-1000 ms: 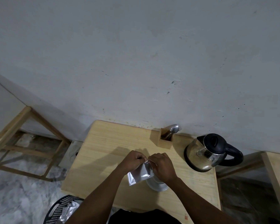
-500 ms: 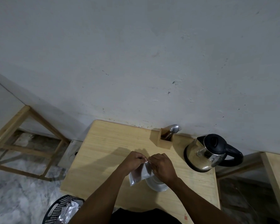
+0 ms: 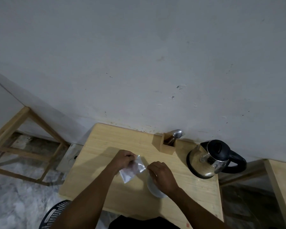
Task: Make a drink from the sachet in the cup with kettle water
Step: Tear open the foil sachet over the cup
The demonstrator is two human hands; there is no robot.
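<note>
Head view: left hand [image 3: 124,160] pinches sachet [image 3: 132,169], long axis slanting lower-left; cup [image 3: 153,187] lies lower right under curled right hand [image 3: 162,176], nearer it.

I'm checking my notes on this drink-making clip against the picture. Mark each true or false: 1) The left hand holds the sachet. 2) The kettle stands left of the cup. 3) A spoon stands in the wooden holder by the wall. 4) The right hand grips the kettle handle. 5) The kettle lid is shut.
1) True: the left hand holds the sachet.
2) False: the kettle stands to the right of the cup.
3) True: a spoon stands in the wooden holder.
4) False: the right hand is over the cup, apart from the kettle.
5) True.
</note>
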